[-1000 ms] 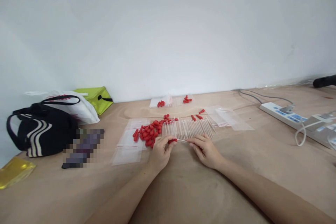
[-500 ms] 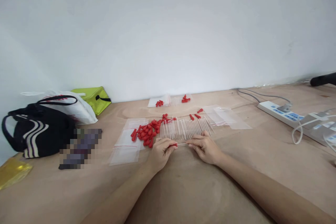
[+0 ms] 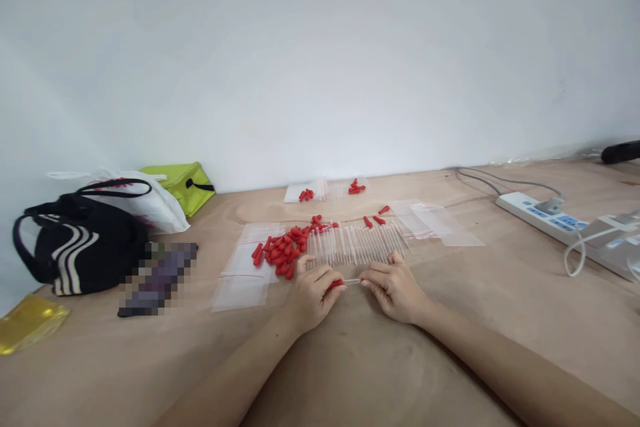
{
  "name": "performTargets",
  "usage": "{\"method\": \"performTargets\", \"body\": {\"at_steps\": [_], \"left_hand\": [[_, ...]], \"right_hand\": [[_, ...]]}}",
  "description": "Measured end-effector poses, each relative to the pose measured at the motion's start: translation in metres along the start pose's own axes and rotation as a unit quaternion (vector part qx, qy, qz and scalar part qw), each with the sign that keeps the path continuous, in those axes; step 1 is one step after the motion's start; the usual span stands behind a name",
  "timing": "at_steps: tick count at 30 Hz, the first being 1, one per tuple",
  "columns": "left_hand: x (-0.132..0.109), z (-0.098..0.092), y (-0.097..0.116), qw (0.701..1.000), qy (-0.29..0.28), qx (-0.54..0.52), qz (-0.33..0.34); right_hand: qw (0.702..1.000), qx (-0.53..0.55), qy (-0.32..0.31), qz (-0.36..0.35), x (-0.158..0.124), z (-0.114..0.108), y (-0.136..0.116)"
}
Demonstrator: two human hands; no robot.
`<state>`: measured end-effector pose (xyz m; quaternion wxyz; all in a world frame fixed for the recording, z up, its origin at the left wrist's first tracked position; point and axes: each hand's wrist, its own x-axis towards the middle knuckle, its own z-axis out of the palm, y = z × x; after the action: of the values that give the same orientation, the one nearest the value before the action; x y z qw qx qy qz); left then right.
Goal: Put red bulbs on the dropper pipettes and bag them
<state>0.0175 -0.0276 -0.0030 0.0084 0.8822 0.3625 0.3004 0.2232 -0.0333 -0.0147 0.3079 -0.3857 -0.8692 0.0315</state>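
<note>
My left hand pinches a red rubber cap between its fingertips. My right hand pinches a thin clear glass tube whose left end sits in that cap. Both hands rest low on the wooden table. Just beyond them lies a row of several clear tubes. A heap of loose red caps lies left of the row, partly on clear zip bags.
More clear bags lie right of the tubes, and two small filled bags sit near the wall. A black striped bag, a white bag, a green pouch are at left. A power strip with cables is at right.
Both hands have drawn slightly toward me and closer together, with the cap pushed further along the tube's end. The view shifted a little.
</note>
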Motion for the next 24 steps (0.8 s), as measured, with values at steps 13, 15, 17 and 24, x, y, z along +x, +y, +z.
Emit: {"method": "performTargets", "body": {"at_steps": [13,15,17,24], "left_hand": [[0.001,-0.004,0.005,0.999,-0.037,0.002,0.037],[0.002,-0.005,0.005,0.998,-0.048,0.002,0.032],[0.004,-0.006,0.005,0.998,-0.051,0.003,0.023],[0.005,-0.001,-0.004,0.996,0.046,0.045,-0.068]], "right_hand": [[1.000,-0.003,-0.010,-0.012,0.000,0.005,-0.008],[1.000,-0.006,-0.014,-0.007,0.001,0.004,-0.009],[0.999,-0.024,-0.022,-0.005,0.003,0.002,-0.010],[0.989,-0.137,-0.024,0.057,0.018,-0.018,0.002]]}}
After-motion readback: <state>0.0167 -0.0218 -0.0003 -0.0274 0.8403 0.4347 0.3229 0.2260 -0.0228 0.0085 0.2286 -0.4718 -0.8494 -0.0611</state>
